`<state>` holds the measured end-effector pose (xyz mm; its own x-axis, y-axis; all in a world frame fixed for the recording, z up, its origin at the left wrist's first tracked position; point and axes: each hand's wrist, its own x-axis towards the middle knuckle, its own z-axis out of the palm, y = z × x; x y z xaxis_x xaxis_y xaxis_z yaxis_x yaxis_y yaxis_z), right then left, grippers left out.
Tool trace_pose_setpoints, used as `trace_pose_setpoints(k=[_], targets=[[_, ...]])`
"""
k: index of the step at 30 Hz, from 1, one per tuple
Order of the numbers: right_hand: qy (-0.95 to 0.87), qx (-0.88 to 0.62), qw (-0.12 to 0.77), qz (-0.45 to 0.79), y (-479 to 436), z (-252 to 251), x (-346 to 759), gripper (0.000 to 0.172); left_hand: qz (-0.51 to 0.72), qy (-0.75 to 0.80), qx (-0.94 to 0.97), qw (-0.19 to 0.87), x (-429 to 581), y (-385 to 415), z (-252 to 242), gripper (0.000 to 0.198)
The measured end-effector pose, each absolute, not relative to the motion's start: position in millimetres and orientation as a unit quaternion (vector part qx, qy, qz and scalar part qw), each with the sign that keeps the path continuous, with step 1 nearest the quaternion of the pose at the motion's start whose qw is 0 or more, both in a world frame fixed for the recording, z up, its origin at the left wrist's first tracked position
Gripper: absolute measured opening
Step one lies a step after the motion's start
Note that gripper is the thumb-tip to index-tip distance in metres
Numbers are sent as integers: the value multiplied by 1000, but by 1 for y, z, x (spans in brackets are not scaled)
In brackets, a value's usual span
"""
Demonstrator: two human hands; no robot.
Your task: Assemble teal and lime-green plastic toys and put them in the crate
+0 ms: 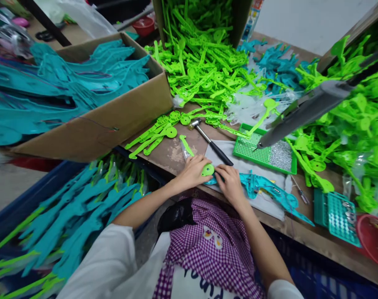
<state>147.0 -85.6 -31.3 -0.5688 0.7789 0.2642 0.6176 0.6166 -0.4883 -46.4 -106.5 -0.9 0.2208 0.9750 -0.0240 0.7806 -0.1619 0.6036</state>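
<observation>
My left hand [193, 171] is closed around a bright green plastic arm [208, 169], whose round end shows by the fingertips. A green strip [186, 145] with a clear piece sticks out beyond that hand. Close beside it, my right hand [230, 182] has its fingers pinched at the edge of the round end; what lies between them is hidden. Under both hands a long blue plastic part [271, 191] lies along the table's front edge, extending right. A hammer [212, 143] with a black handle lies just beyond the hands.
A grey electric screwdriver [304, 110] hangs over a green tray [263, 150] of screws. Green arms [204, 70] are heaped behind. A cardboard box [114, 112] of blue parts stands left, above a blue crate [8, 216]. A small screwdriver [303, 195] and red bowl [374, 236] lie right.
</observation>
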Motion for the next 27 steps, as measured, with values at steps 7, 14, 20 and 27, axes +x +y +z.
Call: trace_pose_setpoints(k=[7,14,20,27], targets=[[-872,-393,252,145,-83,-38,145,18,235,625,707,234,-38,-104,-6,34],[-868,-402,250,147,-78,-39,142,14,204,614,723,243,-42,-102,-5,36],[-890,-376,233,113,-73,-37,140,16,215,602,730,245,-46,-104,-5,38],[-903,-345,250,57,-77,-43,143,21,223,626,716,214,-39,-113,-5,36]])
